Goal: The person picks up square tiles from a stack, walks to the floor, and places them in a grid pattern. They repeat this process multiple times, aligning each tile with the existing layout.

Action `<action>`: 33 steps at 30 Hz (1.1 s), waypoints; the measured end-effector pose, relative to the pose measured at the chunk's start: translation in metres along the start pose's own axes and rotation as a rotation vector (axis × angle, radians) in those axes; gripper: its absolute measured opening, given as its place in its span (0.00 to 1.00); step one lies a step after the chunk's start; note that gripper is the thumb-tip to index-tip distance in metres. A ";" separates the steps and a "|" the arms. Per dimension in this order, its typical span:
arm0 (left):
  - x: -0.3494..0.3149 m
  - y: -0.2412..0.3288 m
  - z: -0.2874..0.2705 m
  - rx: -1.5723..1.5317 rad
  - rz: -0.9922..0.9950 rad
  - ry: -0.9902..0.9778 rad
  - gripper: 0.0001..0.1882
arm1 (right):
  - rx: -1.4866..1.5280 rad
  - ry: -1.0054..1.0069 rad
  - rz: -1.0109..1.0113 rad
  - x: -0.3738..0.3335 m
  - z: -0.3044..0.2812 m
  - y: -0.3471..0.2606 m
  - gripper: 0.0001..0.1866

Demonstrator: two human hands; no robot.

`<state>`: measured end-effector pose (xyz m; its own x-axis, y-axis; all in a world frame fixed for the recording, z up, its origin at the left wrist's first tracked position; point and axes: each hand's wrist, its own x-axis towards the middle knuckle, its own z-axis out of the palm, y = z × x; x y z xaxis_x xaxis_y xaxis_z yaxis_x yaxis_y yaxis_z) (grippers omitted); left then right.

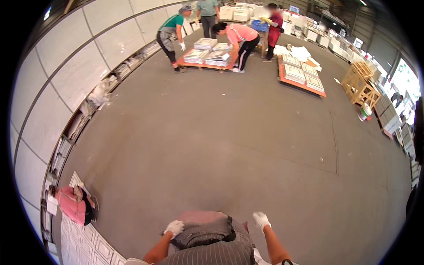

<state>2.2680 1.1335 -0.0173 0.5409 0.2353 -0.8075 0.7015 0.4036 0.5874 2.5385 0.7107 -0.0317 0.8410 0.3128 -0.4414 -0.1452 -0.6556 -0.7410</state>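
My left hand [175, 228], in a white work glove, is at the left side of my grey striped apron [212, 251], with its fingers curled in. Out to the right of the apron, my right hand [261, 220] wears a white glove too. Its fingers are loosely closed, and I see nothing in them. Both forearms come up from the lower edge. Below me, a pink top [201, 216] shows past the apron.
Grey floor [212, 132] stretches ahead. Co-workers bend over a pallet [205, 66] of stacked framed tiles [196, 55]; another loaded pallet [304, 88] lies to its right. At left, a person [75, 203] crouches by patterned panels [79, 243]. Wooden stands [357, 81] and a bucket [365, 112] are right.
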 end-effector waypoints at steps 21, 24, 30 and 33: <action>0.223 0.775 0.265 0.652 0.725 -0.339 0.21 | 1.277 0.258 0.763 0.219 -0.091 -0.014 0.07; 0.169 0.885 0.360 0.730 1.061 -0.622 0.22 | 0.930 0.371 1.091 0.190 -0.130 -0.040 0.20; 0.085 1.044 0.507 1.182 1.561 -1.068 0.13 | 0.676 0.293 1.158 0.273 -0.211 0.020 0.16; 0.112 1.103 0.572 1.104 1.750 -1.327 0.13 | -0.693 -0.060 0.669 0.316 -0.264 0.087 0.15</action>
<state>3.3679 1.0997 0.5703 0.2092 -0.8939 0.3964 -0.8419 0.0416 0.5380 2.9288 0.5706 -0.1020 0.6649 -0.2512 -0.7034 -0.2289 -0.9650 0.1281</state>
